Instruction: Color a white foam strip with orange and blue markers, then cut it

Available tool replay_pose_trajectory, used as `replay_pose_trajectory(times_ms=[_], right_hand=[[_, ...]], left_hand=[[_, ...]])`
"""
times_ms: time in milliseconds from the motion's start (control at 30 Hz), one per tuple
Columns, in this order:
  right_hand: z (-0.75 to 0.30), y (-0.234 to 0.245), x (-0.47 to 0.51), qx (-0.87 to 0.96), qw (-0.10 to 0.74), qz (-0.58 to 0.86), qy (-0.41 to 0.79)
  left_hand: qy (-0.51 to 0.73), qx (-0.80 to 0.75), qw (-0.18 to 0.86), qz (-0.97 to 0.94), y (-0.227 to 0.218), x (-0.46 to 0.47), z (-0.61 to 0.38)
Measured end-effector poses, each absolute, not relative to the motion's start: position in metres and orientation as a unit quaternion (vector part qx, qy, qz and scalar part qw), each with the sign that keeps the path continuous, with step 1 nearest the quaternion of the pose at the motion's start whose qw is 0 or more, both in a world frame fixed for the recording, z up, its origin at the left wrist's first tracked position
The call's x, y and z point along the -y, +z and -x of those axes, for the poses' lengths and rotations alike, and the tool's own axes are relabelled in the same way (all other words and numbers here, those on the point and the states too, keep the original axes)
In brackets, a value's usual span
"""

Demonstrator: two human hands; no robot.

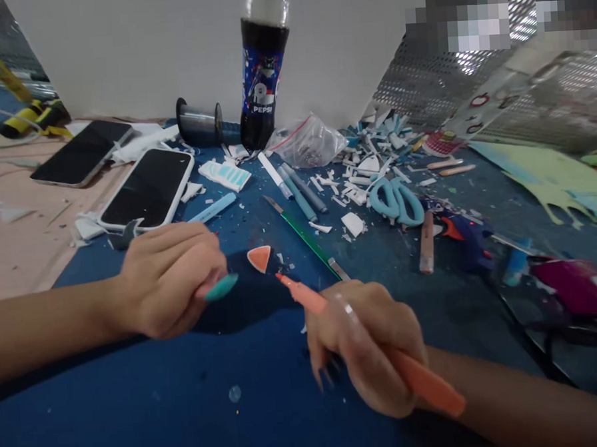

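My right hand (370, 346) is wrapped round an orange marker (431, 380), uncapped, its tip pointing up and left. Just beyond the tip, a small rounded triangular piece (259, 259) lies on the blue table, orange on top with a white edge. My left hand (174, 277) is closed, to the left of that piece and apart from it. A teal tip (222, 287) shows at its thumb; I cannot tell whether it is a nail or something held. Past the right hand lies a green craft knife (307, 240).
Behind stand a Pepsi bottle (265, 78) and a wire spool (200, 124). Two phones (149, 188) lie at left. Several markers (297, 190), light-blue scissors (396, 202) and white scraps (353, 224) are scattered mid-table. A dark-blue glue gun (472, 241) sits at right, its cable trailing forward.
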State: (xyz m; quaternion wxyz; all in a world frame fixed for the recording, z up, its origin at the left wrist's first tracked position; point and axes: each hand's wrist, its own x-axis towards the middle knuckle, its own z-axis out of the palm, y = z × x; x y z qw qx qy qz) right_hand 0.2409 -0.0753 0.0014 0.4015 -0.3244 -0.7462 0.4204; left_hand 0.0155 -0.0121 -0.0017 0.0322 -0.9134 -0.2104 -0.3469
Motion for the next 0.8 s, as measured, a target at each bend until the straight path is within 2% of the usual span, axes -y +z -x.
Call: replay_pose_trajectory(times_ms=[133,233,333,400,467,533,600,667,800], right_hand=[[-0.237,0.007,0.070,0.797,0.378,0.382,0.273],[-0.235,0.007,0.066,0.784,0.372,0.471,0.157],[-0.235,0.005,0.058,0.750,0.420,0.501,0.101],[-0.236,0.005,0.053,0.695,0.505,0.483,0.171],[-0.236,0.006,0.049,0.620,0.559,0.450,0.317],[-0.235,0.008,0.049,0.553,0.558,0.422,0.451],[-0.233,0.008,0.051,0.505,0.546,0.405,0.532],[-0.231,0.007,0.054,0.475,0.533,0.387,0.583],[-0.231,0.002,0.053,0.481,0.498,0.364,0.622]], left_hand=[[-0.302,0.276,0.026,0.912,-0.004,0.004,-0.028],[-0.257,0.331,-0.028,0.907,-0.008,0.006,-0.037],[-0.263,0.356,-0.109,0.890,-0.008,0.010,-0.040],[-0.268,0.354,-0.168,0.880,-0.006,0.012,-0.040],[-0.250,0.339,-0.235,0.876,-0.003,0.013,-0.038],[-0.225,0.312,-0.295,0.875,-0.001,0.012,-0.035],[-0.216,0.284,-0.321,0.877,0.001,0.011,-0.032],[-0.237,0.258,-0.291,0.890,0.001,0.011,-0.028],[-0.314,0.233,-0.081,0.917,0.002,0.017,-0.017]])
